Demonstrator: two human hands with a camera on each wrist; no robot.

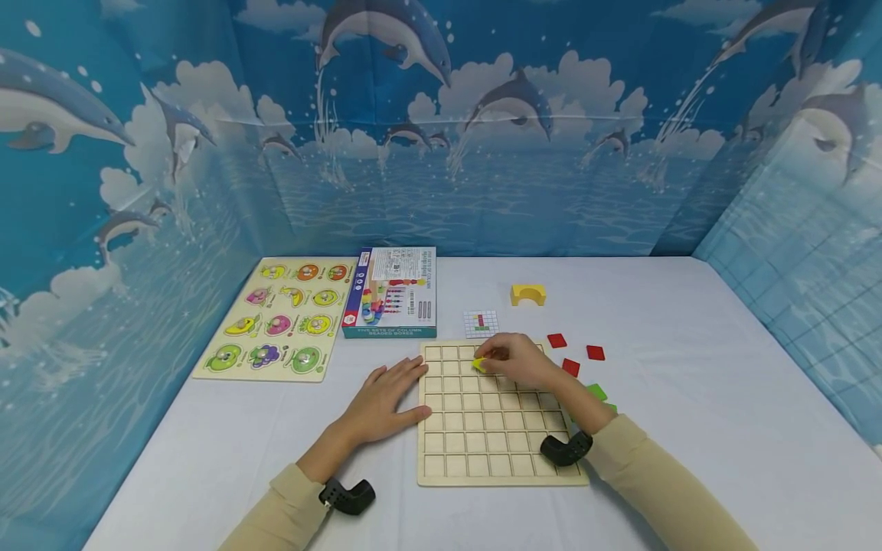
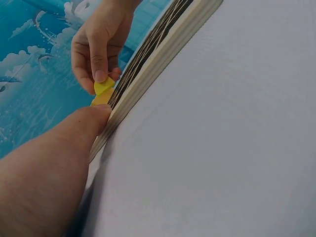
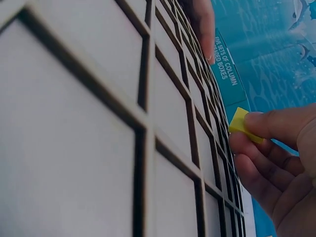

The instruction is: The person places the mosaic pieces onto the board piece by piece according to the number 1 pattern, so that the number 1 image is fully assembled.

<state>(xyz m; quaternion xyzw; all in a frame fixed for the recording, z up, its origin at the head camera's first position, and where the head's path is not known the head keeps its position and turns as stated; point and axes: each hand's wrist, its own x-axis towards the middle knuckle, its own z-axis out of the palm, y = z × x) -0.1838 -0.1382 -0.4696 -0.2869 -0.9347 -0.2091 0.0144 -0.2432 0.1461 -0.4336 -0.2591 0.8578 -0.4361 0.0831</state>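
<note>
A wooden grid board (image 1: pixel 496 444) lies on the white table in front of me. My right hand (image 1: pixel 513 361) pinches a small yellow square tile (image 1: pixel 478 364) between thumb and fingers over the board's far rows; the tile (image 3: pixel 243 125) is tilted just above the cells, and it shows in the left wrist view too (image 2: pixel 102 87). My left hand (image 1: pixel 386 398) lies flat on the table with straight fingers pressed against the board's left edge (image 2: pixel 148 69).
Red tiles (image 1: pixel 570 366) and green tiles (image 1: pixel 596 392) lie right of the board. A small pattern card (image 1: pixel 481 323), a yellow arch block (image 1: pixel 527 295), a blue box (image 1: pixel 393 292) and a fruit puzzle board (image 1: pixel 282 315) sit farther back.
</note>
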